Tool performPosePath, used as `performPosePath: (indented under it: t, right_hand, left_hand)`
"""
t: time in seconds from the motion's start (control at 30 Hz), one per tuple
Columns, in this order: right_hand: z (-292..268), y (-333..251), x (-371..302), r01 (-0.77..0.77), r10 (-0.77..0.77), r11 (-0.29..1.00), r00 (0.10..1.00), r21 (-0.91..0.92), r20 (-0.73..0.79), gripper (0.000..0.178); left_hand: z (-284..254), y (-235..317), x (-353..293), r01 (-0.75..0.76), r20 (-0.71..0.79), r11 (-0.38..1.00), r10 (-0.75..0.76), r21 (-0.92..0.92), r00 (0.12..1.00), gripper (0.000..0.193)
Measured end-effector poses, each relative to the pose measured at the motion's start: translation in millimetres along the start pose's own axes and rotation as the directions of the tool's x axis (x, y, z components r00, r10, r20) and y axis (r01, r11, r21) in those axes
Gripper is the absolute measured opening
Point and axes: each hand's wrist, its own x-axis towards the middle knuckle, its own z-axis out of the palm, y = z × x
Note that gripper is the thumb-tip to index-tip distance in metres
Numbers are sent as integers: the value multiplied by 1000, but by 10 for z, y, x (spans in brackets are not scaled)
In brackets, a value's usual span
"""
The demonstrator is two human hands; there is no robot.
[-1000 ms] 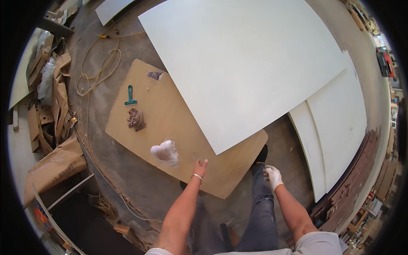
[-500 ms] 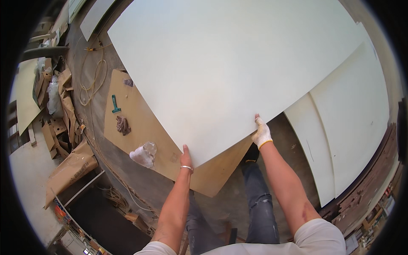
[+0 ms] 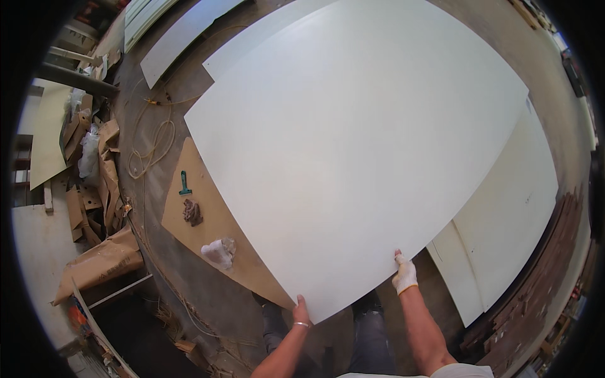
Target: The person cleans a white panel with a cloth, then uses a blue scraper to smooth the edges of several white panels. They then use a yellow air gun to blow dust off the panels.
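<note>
A large white sheet panel (image 3: 365, 138) fills the middle of the view, its near corner pointing at my body. My left hand (image 3: 301, 311), bare with a bracelet at the wrist, grips the panel's edge beside that corner, thumb on top and fingers hidden below. Further right along the near edge, my right hand (image 3: 405, 274) in a white glove holds the same panel, thumb also on top. Beneath it lies a brown board (image 3: 208, 208), partly covered. On this board are a green-handled scraper (image 3: 184, 183), a crumpled dark rag (image 3: 192, 213) and a clear plastic bag with something white (image 3: 218, 252).
More pale panels (image 3: 504, 233) lie to the right, beside a stack of dark reddish strips (image 3: 548, 277). At left are torn cardboard (image 3: 104, 258) and a coiled yellowish hose (image 3: 151, 151) on the floor. A narrow white panel (image 3: 183, 41) lies at the far left.
Both hands and the panel's near corner have come lower in the view, closer to my body. More of the panel's far side shows, and less of the brown board. Both hands keep their grip.
</note>
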Motion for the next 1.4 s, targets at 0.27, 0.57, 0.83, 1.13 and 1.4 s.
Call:
performPosePath:
  t: [0.27, 0.57, 0.83, 1.13, 1.4]
  right_hand:
    - [205, -534, -2649, 171, -164, 983, 982, -71, 92, 35]
    - [1370, -1773, -5568, 646, -607, 762, 688, 45, 398, 19]
    - [3312, -2229, -6630, 870, -817, 493, 475, -32, 328, 43]
    - [5030, -2499, -6835, 834, -912, 408, 389, 373, 128, 53]
    - [5956, -3353, -6931, 308, -737, -667, -405, -678, 541, 53]
  left_hand:
    - [-1613, 759, -1601, 45, -74, 942, -21, 333, 997, 70]
    - [-2967, 2603, -4076, -355, 242, 934, 356, -47, 903, 50]
    - [-3422, 4493, -4669, -483, 277, 698, 680, -529, 679, 41]
    - [-3691, 5950, -4575, -390, 246, 658, 661, -644, 709, 29]
    - [-3835, 7065, -4595, -683, 113, 568, 800, -459, 589, 43]
